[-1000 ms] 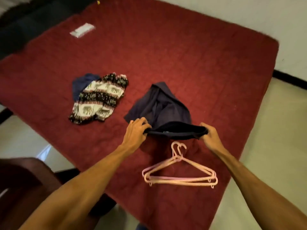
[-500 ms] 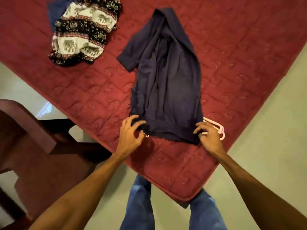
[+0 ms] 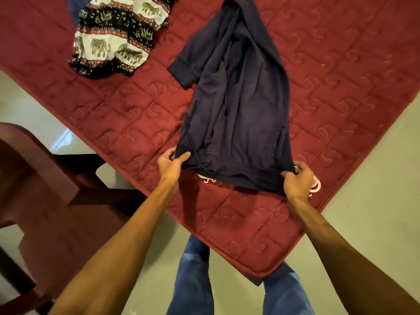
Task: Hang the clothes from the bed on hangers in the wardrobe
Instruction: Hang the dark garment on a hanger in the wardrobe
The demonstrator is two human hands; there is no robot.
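Dark navy garment [image 3: 238, 105], spread lengthwise on the red quilted bed [image 3: 113, 123], hem toward the person, one short cuffed sleeve turned out to the left. A thin cord runs down its left edge to the hem.

Left hand [image 3: 172, 164]: pinches the hem's left corner between thumb and fingers. Right hand [image 3: 297, 180]: fingers curled round the hem's right corner, which is lifted slightly off the cover.

Pink hangers [image 3: 316, 187]: lying on the bed under the hem; only their ends show, one beside the right hand, one below the hem's left part.

Elephant-print garment [image 3: 118, 35]: crumpled, well apart at upper left, over a blue cloth [image 3: 76, 12].

Surroundings: wooden chair [image 3: 45, 189] at left, the person's jeans [image 3: 193, 280] at the bed's corner, pale floor [image 3: 375, 178].
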